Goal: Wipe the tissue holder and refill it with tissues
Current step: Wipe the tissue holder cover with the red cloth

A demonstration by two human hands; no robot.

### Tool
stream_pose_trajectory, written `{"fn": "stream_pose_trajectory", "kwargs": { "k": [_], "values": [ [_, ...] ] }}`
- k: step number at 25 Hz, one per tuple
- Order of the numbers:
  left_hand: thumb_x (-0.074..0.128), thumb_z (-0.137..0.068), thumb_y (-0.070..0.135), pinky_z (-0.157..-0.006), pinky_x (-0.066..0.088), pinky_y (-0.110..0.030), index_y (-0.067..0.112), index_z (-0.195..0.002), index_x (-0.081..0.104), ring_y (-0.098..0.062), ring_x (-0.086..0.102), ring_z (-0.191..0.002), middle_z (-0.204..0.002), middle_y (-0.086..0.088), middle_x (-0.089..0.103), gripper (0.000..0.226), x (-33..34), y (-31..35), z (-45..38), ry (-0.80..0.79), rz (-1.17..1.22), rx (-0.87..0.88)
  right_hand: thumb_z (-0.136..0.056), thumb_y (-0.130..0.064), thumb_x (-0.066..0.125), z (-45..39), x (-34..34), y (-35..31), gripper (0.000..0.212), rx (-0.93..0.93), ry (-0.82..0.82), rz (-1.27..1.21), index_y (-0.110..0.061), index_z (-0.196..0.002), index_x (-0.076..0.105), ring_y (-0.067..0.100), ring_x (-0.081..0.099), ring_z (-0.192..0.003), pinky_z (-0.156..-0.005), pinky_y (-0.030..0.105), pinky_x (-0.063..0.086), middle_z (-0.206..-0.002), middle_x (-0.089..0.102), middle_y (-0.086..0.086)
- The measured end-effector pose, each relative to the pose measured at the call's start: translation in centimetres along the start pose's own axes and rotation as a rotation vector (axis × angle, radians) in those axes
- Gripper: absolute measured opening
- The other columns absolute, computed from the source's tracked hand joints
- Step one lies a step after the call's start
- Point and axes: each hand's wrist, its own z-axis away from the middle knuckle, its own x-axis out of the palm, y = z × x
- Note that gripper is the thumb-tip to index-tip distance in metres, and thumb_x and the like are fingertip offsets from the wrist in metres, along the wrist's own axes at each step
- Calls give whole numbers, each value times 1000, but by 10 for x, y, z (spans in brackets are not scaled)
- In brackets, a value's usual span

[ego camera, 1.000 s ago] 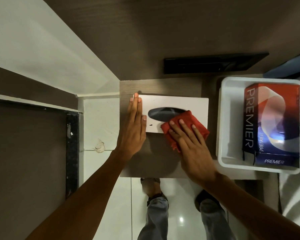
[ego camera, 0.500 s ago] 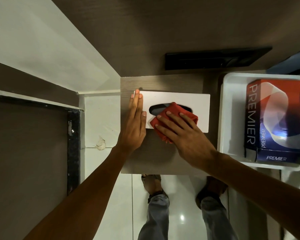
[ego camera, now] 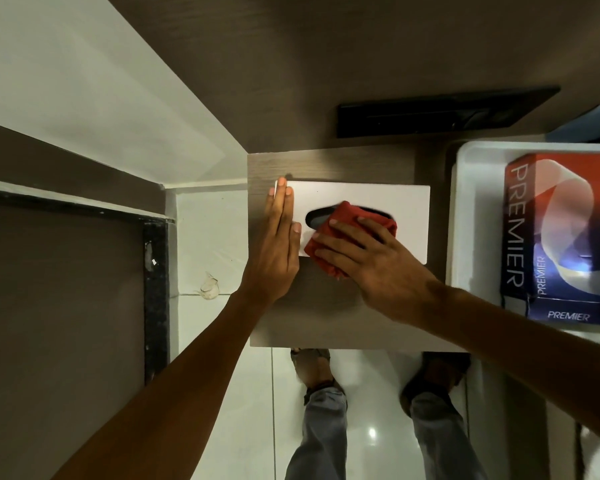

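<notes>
Head view. Tissue holder (ego camera: 406,209): white, flat on wooden shelf (ego camera: 326,320). Left hand (ego camera: 278,251): laid flat, fingers straight, against holder's left end, grasping nothing. Right hand (ego camera: 371,265): pressed red cloth (ego camera: 347,216) over the holder's slot. Right of this hand: white tray (ego camera: 465,216) containing tissue box (ego camera: 561,237).

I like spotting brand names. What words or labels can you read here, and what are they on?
"PREMIER", large white letters running up the side of the tissue box in the white tray.
"PREMIER", small, running up the box beside it.
"PREMIER", on the box's near end.
Tissue holder: no text.
</notes>
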Motion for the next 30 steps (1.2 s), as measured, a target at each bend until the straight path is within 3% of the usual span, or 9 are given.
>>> {"fn": "stream_pose_trajectory", "kwargs": {
  "k": [6, 11, 15, 21, 25, 30],
  "values": [
    [36, -114, 19, -133, 8, -31, 3, -166, 19, -24, 7, -166, -177, -9, 13, 57, -2, 1, 0, 2, 11, -9, -84, -20, 78, -2, -4, 24, 84, -132, -15, -89, -30, -157, 38, 20, 22, -159, -128, 54, 21, -165, 39, -5],
    [36, -113, 13, -134, 11, -39, 1, -165, 19, -25, 8, -166, -177, -11, 14, 56, 0, 0, 0, 12, 10, -5, -85, -14, 75, -11, -5, 21, 79, -169, 9, -121, -30, -155, 41, 22, 24, -158, -128, 53, 18, -164, 41, -4],
    [37, -113, 16, -134, 13, -40, 2, -165, 20, -24, 8, -166, -177, -10, 14, 57, -1, 2, 0, -3, 2, -1, -89, -23, 73, 2, -5, 32, 70, -220, -1, -88, -34, -152, 44, 21, 24, -158, -128, 52, 20, -163, 42, -6],
    [36, -114, 16, -134, 10, -35, 2, -165, 20, -25, 9, -166, -177, -11, 14, 56, 0, 1, -1, 6, 3, -20, -85, -13, 75, -13, -4, 24, 74, -172, 15, -150, -26, -153, 47, 21, 31, -156, -129, 46, 16, -160, 47, -2],
    [37, -114, 18, -134, 12, -40, 5, -166, 18, -24, 8, -166, -178, -8, 12, 57, -1, -3, 0, -23, -7, -4, -83, -8, 76, -13, -5, 20, 79, -168, -2, -155, -23, -155, 44, 22, 27, -157, -129, 45, 12, -162, 44, 0],
    [36, -114, 15, -134, 14, -43, 4, -166, 18, -24, 8, -166, -178, -9, 12, 57, -4, -1, 1, -19, -8, 9, -90, -16, 70, 2, -8, 21, 76, -197, -70, -109, -28, -158, 39, 19, 16, -160, -131, 49, 11, -167, 36, -4]
  ]
}}
